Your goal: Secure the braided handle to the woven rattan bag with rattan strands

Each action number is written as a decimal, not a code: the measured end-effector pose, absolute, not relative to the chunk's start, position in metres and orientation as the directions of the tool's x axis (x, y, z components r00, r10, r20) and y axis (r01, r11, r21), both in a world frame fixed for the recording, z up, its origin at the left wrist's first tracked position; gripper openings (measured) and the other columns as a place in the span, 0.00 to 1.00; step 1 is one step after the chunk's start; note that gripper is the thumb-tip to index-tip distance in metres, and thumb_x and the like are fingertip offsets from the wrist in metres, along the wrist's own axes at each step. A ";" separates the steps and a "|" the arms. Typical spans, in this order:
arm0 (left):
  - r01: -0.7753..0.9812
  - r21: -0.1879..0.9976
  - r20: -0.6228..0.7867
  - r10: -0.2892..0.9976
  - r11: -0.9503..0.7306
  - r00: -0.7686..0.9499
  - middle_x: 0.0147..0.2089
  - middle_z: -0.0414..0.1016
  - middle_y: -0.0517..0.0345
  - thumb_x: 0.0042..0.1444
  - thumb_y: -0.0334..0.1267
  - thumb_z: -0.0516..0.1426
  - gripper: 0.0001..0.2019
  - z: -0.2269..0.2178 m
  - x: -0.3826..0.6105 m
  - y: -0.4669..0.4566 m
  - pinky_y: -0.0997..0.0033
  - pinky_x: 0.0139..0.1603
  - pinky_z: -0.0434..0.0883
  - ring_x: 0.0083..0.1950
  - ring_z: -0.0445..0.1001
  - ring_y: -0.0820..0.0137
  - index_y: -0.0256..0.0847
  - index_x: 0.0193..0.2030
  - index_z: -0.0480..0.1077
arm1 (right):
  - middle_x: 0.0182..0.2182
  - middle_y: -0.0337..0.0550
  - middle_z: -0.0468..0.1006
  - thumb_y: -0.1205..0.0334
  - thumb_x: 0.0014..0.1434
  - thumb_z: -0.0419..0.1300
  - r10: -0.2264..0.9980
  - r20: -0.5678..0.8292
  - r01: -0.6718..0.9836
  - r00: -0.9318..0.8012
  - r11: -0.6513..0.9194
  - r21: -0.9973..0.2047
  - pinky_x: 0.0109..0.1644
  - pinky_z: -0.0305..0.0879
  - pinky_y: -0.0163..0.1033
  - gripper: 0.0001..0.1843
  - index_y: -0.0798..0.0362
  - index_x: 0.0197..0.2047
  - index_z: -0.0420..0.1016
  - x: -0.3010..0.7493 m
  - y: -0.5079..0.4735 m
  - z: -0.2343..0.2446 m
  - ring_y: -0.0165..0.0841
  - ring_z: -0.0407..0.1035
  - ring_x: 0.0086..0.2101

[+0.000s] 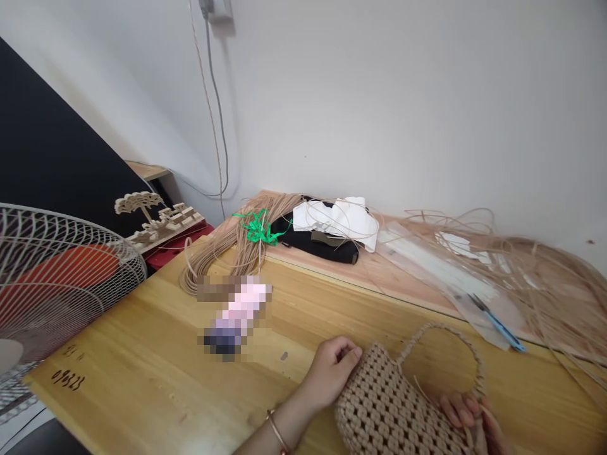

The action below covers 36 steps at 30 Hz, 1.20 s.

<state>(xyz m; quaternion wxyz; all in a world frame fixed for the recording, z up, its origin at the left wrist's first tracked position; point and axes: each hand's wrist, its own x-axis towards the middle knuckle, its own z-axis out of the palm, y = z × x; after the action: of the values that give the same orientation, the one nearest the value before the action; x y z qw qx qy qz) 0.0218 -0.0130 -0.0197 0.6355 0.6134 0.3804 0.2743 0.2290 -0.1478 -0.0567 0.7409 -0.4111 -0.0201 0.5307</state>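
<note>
A tan handbag [379, 398], woven from cord in an openwork pattern, leans at the lower right of the head view. Its twisted handle [450, 327] arches above the opening. My left hand [334, 370] grips the bag's left upper edge with curled fingers, thumb against the weave. At the right side of the rim, by the handle's base, my right hand [467, 414] is closed around a loose cord of the bag. Part of that hand is hidden behind the bag and cord. A thin cord end sticks up inside the opening.
A wooden table [156, 360] carries a cord bundle [222, 240] tied with green ribbon, a black pouch [327, 249] under white paper [351, 221], blue-handled tweezers [502, 328] on a plastic bag, and loose cords [545, 272]. A fan [71, 259] stands left. One object is pixelated.
</note>
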 end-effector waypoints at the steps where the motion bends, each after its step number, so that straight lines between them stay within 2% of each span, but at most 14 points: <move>1: 0.120 0.988 -0.147 0.814 0.096 0.562 0.27 0.66 0.59 0.53 0.45 0.52 0.14 -0.020 0.022 -0.013 0.75 0.34 0.59 0.32 0.62 0.73 0.34 0.29 0.68 | 0.16 0.32 0.63 0.58 0.39 0.69 0.808 -0.392 -0.756 0.439 0.096 -0.648 0.24 0.64 0.36 0.17 0.49 0.19 0.62 0.229 -0.149 -0.059 0.28 0.60 0.20; 4: 0.123 0.988 -0.148 0.809 0.095 0.569 0.27 0.66 0.59 0.54 0.44 0.52 0.14 -0.020 0.021 -0.013 0.75 0.34 0.60 0.32 0.63 0.73 0.34 0.29 0.68 | 0.17 0.34 0.64 0.52 0.46 0.65 0.830 -0.330 -0.695 0.450 0.094 -0.713 0.23 0.62 0.39 0.15 0.48 0.21 0.62 0.230 -0.152 -0.062 0.30 0.60 0.21; 7: 0.122 0.988 -0.149 0.804 0.095 0.575 0.28 0.66 0.59 0.54 0.44 0.51 0.14 -0.019 0.021 -0.013 0.76 0.34 0.60 0.32 0.63 0.73 0.34 0.30 0.69 | 0.17 0.34 0.64 0.50 0.48 0.64 0.831 -0.303 -0.673 0.467 0.112 -0.731 0.23 0.61 0.39 0.16 0.48 0.21 0.63 0.229 -0.152 -0.060 0.31 0.59 0.20; 18: 0.138 0.986 -0.158 0.804 0.096 0.573 0.28 0.68 0.59 0.54 0.42 0.52 0.12 -0.016 0.021 -0.013 0.76 0.34 0.60 0.32 0.63 0.73 0.34 0.30 0.69 | 0.16 0.34 0.63 0.52 0.47 0.64 0.818 -0.353 -0.716 0.454 0.099 -0.691 0.26 0.64 0.42 0.15 0.47 0.20 0.63 0.229 -0.155 -0.060 0.31 0.59 0.20; 25: 0.153 0.984 -0.166 0.802 0.095 0.574 0.28 0.68 0.59 0.54 0.43 0.52 0.12 -0.014 0.020 -0.014 0.76 0.33 0.60 0.32 0.63 0.73 0.35 0.30 0.70 | 0.16 0.33 0.64 0.56 0.43 0.67 0.827 -0.363 -0.768 0.431 0.125 -0.628 0.25 0.64 0.38 0.15 0.48 0.21 0.63 0.223 -0.152 -0.051 0.29 0.59 0.20; 31: 0.152 0.985 -0.159 0.803 0.086 0.574 0.28 0.68 0.59 0.54 0.43 0.52 0.12 -0.014 0.020 -0.013 0.75 0.33 0.60 0.32 0.63 0.73 0.35 0.30 0.69 | 0.16 0.33 0.64 0.54 0.45 0.66 0.825 -0.353 -0.762 0.442 0.137 -0.633 0.25 0.63 0.38 0.14 0.48 0.21 0.64 0.223 -0.153 -0.052 0.29 0.60 0.20; 36: 0.145 0.986 -0.147 0.801 0.076 0.580 0.29 0.68 0.59 0.54 0.43 0.52 0.12 -0.014 0.020 -0.014 0.75 0.34 0.60 0.32 0.64 0.73 0.35 0.31 0.69 | 0.16 0.32 0.65 0.58 0.45 0.66 0.817 -0.398 -0.817 0.418 0.147 -0.558 0.25 0.63 0.37 0.13 0.48 0.21 0.64 0.222 -0.154 -0.051 0.28 0.60 0.20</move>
<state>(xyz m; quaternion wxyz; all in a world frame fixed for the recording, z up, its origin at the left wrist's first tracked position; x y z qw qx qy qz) 0.0198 -0.0141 -0.0142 0.6293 0.6277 0.3769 0.2606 0.2217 -0.1536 -0.0509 0.7572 -0.3683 0.0002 0.5394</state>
